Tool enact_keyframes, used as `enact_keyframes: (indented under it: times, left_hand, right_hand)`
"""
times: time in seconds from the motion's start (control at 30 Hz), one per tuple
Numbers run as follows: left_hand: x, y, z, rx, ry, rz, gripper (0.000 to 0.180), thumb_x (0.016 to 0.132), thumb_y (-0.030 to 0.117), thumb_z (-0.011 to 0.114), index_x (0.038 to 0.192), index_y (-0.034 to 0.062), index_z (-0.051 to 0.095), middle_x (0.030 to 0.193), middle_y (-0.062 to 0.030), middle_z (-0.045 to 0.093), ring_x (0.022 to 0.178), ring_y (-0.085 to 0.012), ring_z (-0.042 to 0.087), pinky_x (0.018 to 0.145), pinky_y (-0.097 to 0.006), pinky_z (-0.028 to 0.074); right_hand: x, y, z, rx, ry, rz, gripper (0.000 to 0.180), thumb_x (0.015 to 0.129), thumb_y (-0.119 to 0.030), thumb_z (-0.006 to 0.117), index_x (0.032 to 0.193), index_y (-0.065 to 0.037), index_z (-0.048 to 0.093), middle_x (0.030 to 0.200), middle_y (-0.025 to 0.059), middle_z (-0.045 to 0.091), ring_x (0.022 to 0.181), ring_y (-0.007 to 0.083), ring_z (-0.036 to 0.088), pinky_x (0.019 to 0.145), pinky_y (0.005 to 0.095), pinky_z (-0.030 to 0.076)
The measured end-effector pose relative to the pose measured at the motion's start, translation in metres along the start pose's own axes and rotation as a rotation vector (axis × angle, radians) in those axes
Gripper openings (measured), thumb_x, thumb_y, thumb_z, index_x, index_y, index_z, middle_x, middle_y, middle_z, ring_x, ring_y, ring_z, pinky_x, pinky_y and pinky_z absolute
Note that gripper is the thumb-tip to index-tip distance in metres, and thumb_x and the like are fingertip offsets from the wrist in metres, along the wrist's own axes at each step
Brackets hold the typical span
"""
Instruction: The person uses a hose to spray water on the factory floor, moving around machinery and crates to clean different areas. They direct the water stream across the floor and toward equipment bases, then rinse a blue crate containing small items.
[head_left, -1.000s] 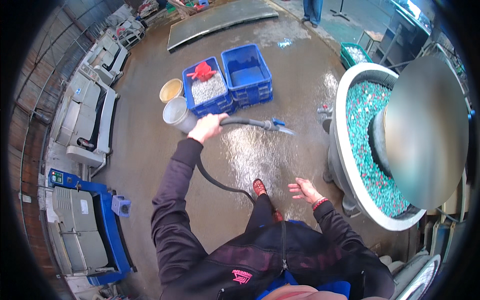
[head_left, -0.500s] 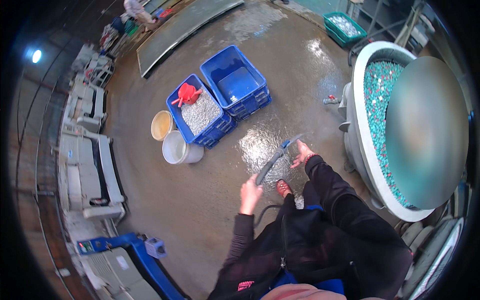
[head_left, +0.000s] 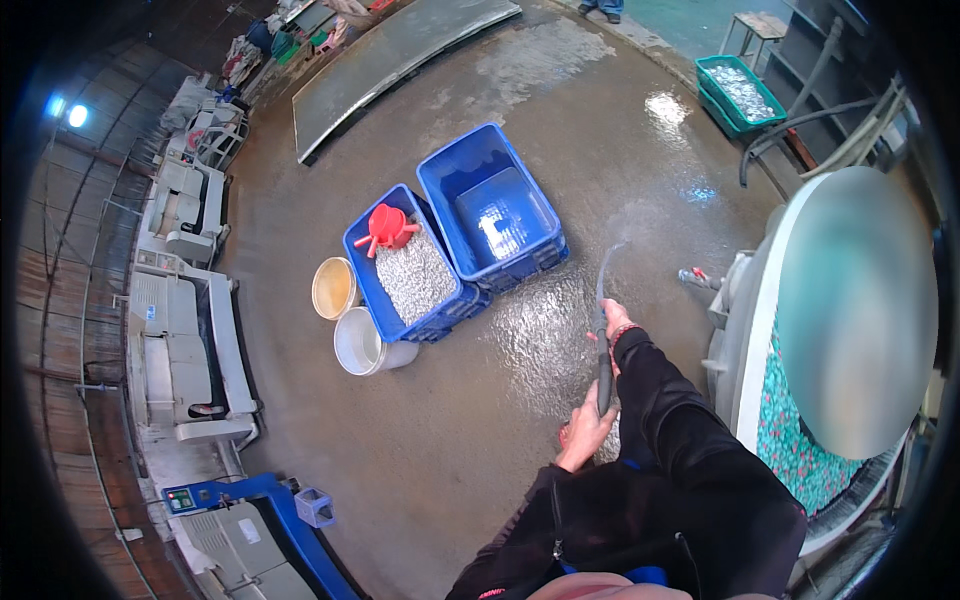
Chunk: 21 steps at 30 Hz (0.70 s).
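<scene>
L hand [head_left: 588,435]: fingers wrapped round grey hose [head_left: 604,388], gripping its rear visible part. R hand [head_left: 614,318]: ahead of L, at hose's front end, touching it; fingers partly hidden behind hose, so can't tell if fully closed. Red bracelet [head_left: 624,329] on R wrist; dark sleeves [head_left: 672,385] on both arms. Hose approx. in line w/ view, front end pointing away from body, low center-R of view. Thin water jet [head_left: 604,268] leaves front end, curves slightly R, toward wet concrete floor [head_left: 420,440] betw. crates & tub.

Surroundings: 2 blue plastic crates, side by side, L of jet. Nearer-L crate [head_left: 447,318] holds silvery-grey granules [head_left: 415,280] w/ red plastic scoop [head_left: 391,228] on top; other crate [head_left: 512,262] shows its inner bottom, bright reflection there. Translucent white bucket [head_left: 385,357] just beside L crate; 2nd bucket [head_left: 318,290], tan inside, next to it. Far R: large round pale tub [head_left: 757,355] w/ green & pinkish pcs [head_left: 800,450]; part of tub covered by blurred oval. Red-handled valve [head_left: 695,277] on tub's L side. Teal basket [head_left: 718,108] of shiny pcs, upper R. Grey machines [head_left: 170,340] along L wall.
</scene>
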<state>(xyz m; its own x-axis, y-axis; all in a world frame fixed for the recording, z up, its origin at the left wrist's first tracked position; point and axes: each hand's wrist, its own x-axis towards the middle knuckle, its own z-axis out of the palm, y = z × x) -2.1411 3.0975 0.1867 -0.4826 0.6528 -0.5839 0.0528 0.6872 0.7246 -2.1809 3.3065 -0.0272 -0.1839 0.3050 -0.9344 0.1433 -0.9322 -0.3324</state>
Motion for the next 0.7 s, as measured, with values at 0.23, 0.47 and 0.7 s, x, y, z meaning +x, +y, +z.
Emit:
enact_keyframes:
  times: [0.23,0.47,0.7]
  left_hand:
    - [0.093,0.065,0.005,-0.160,0.070,0.088,0.062,0.082,0.015,0.061,0.136,0.0057,0.034,0.107,-0.0283,0.059,0.104,-0.0393,0.057,0.084,-0.039,0.045]
    - [0.136,0.111,-0.002,-0.062,0.111,0.083,0.062,0.081,0.014,0.061,0.136,0.0054,0.035,0.098,-0.0263,0.061,0.091,-0.0326,0.063,0.079,-0.035,0.046]
    - [0.147,0.117,-0.006,-0.166,0.178,0.168,0.057,0.079,0.013,0.060,0.132,0.0037,0.040,0.090,-0.0227,0.062,0.084,-0.0311,0.064,0.076,-0.037,0.048]
  right_hand:
    - [0.050,-0.116,0.023,-0.116,-0.174,0.106,0.029,0.074,-0.007,0.062,0.099,-0.008,0.047,0.090,0.0103,0.048,0.081,0.0285,0.051,0.058,0.0577,0.050]
    - [0.054,-0.190,0.049,-0.135,-0.178,0.111,0.030,0.073,0.000,0.061,0.099,-0.005,0.047,0.091,0.0146,0.050,0.077,0.0319,0.055,0.057,0.0577,0.051]
    - [0.030,-0.213,0.076,-0.223,-0.300,0.039,0.026,0.072,-0.002,0.059,0.096,-0.001,0.049,0.084,0.0174,0.055,0.069,0.0338,0.058,0.054,0.0563,0.051]
